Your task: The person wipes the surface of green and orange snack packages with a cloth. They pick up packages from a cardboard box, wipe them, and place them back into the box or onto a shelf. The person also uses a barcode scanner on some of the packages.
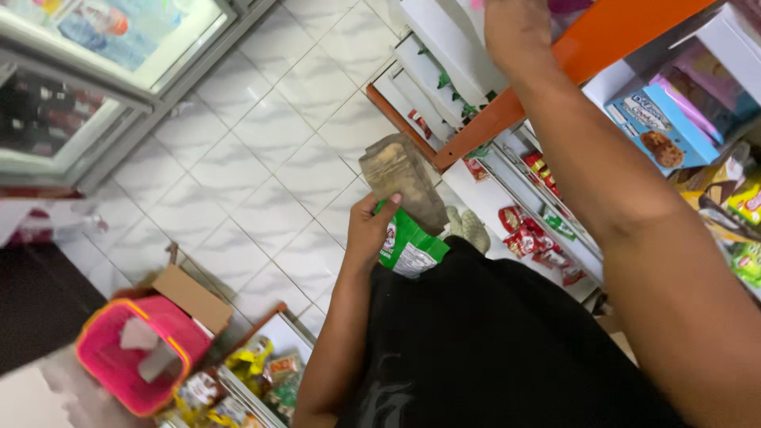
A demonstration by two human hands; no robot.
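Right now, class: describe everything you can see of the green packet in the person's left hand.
The green packet is a flat, glossy plastic pouch, green with a white label panel and a red mark. It tilts, held by the left hand with the thumb across its top. A brown pouch, gripped with it, overlaps its upper edge. Below it lies black clothing.

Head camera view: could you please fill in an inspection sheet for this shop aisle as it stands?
Surface: white tiled floor, bare in the middle.
Job's things: a brown pouch and a green packet, both in the left hand.
Clutter: a pink basket by an open cardboard box; snack packets low down.
Grippers: left hand shut on the pouch and packet; right hand raised to the orange shelf, fingers out of frame.
Cables: nothing seen.
Surroundings: glass-door fridge upper left; a blue biscuit box and red sachets on the right-hand shelves.
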